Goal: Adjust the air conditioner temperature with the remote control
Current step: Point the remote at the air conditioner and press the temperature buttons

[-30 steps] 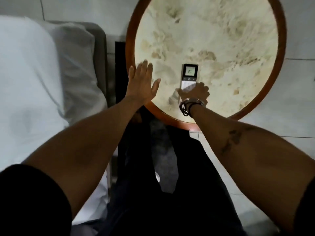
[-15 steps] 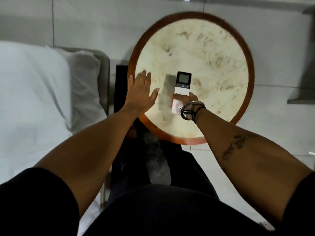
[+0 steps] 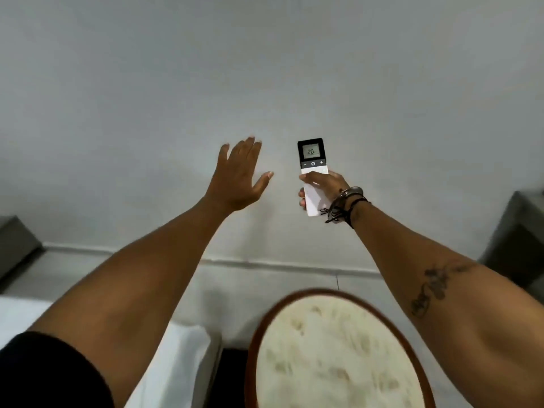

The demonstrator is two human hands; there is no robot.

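The remote control [image 3: 312, 163] is white with a black top; its small screen reads 20 above minus, power and plus buttons. It is held upright in front of a plain white wall. My right hand [image 3: 323, 188] grips its lower white half, thumb lying across the front just below the buttons. Dark bracelets circle that wrist. To the left of the remote, my left hand [image 3: 240, 176] is raised with fingers spread and holds nothing. No air conditioner is in view.
A round marble-topped table with a red-brown wooden rim [image 3: 338, 293] lies below at lower centre-right. A white pillow [image 3: 176, 357] on a bed sits at lower left. Grey furniture edges show at far left [image 3: 14, 245] and far right [image 3: 521, 237].
My right hand has lifted the remote off the table and raised it up in front of the wall. The view has tilted upward. My left hand has risen off the table rim.
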